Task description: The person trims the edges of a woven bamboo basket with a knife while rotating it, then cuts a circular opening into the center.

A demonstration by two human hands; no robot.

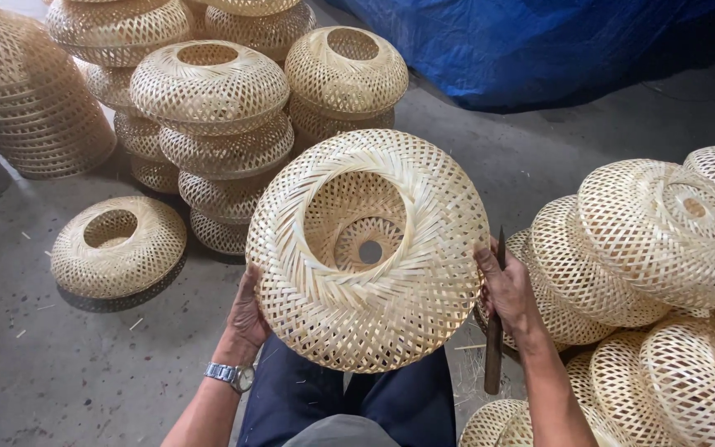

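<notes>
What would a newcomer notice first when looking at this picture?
First comes the big round woven basket in the middle, held up between the left hand and the right hand, its wide opening facing the camera. The right hand also grips a dark pointed tool beside the basket's edge. Next come the stacks of similar baskets on the grey floor behind, another heap at the right, and a blue sheet at the top.

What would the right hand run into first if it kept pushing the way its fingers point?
The right hand already presses its fingers into the side of the woven bamboo shade, so it meets that wall at once. The knife is gripped in the same hand.
</notes>
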